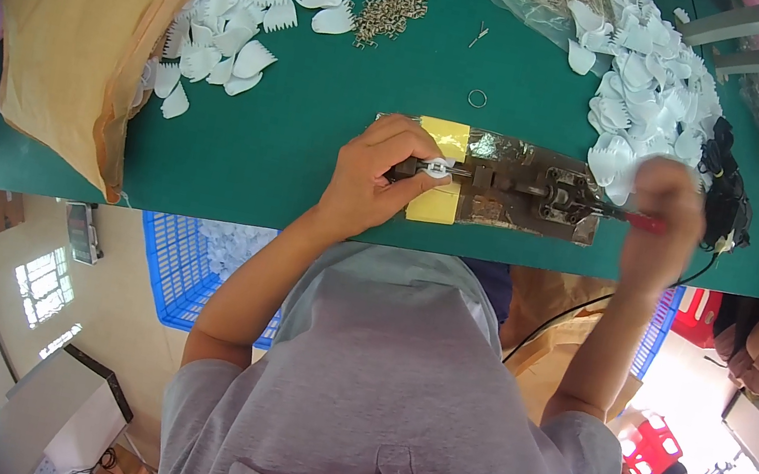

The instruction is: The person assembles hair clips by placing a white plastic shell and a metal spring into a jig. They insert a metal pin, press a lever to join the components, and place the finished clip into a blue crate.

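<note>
Pinching a small white piece [437, 168] between thumb and fingertips of the left hand [368, 174], drawn nearly together, at the left end of a metal lever fixture [525, 219], over a band of yellow tape [431, 208]; at the red handle [644, 223] with the right hand [666, 214], too blurred to tell how far closed on it; with a metal ring [477, 99] just beyond on the green tabletop [327, 75], a heap of small metal clips [391, 16] farther back, toothed white plastic pieces [235, 37] at left and another white heap [654, 93] at right.

A green table [262, 155] bears white pieces [659, 93], metal bits [390, 18], a jig [511, 210].
</note>
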`<move>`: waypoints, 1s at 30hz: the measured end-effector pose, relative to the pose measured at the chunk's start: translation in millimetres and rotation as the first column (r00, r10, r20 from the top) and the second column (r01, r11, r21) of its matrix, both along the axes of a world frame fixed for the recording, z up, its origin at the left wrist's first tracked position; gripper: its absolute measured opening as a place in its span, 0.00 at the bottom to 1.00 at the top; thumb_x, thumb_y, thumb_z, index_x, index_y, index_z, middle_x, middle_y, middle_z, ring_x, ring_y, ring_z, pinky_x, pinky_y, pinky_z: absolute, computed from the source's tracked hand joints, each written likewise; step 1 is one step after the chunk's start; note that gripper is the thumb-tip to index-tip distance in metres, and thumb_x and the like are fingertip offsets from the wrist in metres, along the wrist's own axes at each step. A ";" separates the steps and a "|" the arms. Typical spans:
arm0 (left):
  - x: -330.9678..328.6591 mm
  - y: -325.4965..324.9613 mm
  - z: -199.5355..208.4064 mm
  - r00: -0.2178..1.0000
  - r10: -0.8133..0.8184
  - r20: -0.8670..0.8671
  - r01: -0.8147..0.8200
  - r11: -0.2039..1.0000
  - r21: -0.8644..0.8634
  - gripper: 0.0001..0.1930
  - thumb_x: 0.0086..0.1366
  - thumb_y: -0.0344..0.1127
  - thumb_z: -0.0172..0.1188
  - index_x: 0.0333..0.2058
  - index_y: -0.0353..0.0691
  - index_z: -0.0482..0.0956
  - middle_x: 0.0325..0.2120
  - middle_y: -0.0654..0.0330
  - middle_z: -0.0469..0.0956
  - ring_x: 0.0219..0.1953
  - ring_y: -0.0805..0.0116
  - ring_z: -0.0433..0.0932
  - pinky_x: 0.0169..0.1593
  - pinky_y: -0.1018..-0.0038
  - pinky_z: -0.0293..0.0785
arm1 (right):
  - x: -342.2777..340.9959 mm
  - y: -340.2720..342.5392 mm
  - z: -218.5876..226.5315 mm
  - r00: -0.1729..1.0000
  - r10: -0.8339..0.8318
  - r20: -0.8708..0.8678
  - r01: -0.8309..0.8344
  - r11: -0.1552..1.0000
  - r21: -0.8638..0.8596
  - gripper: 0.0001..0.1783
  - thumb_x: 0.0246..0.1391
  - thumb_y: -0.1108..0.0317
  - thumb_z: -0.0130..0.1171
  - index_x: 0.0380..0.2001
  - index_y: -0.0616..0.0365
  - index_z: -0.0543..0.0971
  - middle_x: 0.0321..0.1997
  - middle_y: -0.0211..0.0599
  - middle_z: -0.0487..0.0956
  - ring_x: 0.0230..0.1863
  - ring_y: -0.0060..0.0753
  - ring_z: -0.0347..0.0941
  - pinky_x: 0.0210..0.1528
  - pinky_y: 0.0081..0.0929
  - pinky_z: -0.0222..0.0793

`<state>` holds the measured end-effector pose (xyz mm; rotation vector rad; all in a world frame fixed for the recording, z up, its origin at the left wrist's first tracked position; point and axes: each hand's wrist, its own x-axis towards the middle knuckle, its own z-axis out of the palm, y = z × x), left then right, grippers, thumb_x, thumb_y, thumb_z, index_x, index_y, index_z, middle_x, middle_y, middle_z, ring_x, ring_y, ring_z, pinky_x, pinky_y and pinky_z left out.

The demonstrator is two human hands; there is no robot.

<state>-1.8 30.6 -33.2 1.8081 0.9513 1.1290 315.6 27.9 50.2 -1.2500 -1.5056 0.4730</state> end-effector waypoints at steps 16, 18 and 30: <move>-171.2 -61.7 64.9 0.993 -0.114 0.044 0.121 0.952 -0.281 0.19 0.51 0.22 0.77 0.43 0.35 0.84 0.41 0.56 0.85 0.42 0.64 0.83 0.49 0.67 0.79 | 94.1 -16.3 -64.1 0.078 -0.027 -0.997 -0.317 0.947 -0.050 0.16 0.78 0.63 0.49 0.34 0.60 0.73 0.17 0.20 0.56 0.17 0.16 0.49 0.19 0.21 0.51; -182.8 -66.5 83.4 0.977 0.036 -0.209 -0.099 0.948 -0.301 0.21 0.51 0.22 0.77 0.46 0.35 0.84 0.43 0.56 0.85 0.44 0.63 0.84 0.51 0.67 0.79 | 95.8 -10.1 -68.0 0.075 -0.043 -0.996 -0.347 0.936 -0.066 0.16 0.78 0.63 0.49 0.34 0.60 0.73 0.17 0.20 0.56 0.17 0.15 0.49 0.19 0.21 0.50; -89.6 112.5 7.6 0.620 0.564 -0.546 -0.362 0.823 0.438 0.15 0.61 0.39 0.72 0.43 0.39 0.83 0.36 0.54 0.83 0.38 0.49 0.81 0.43 0.57 0.77 | 76.1 -23.0 -58.6 0.698 -0.445 -0.561 0.227 0.880 -0.417 0.16 0.72 0.59 0.61 0.34 0.60 0.81 0.22 0.24 0.70 0.25 0.20 0.69 0.31 0.24 0.71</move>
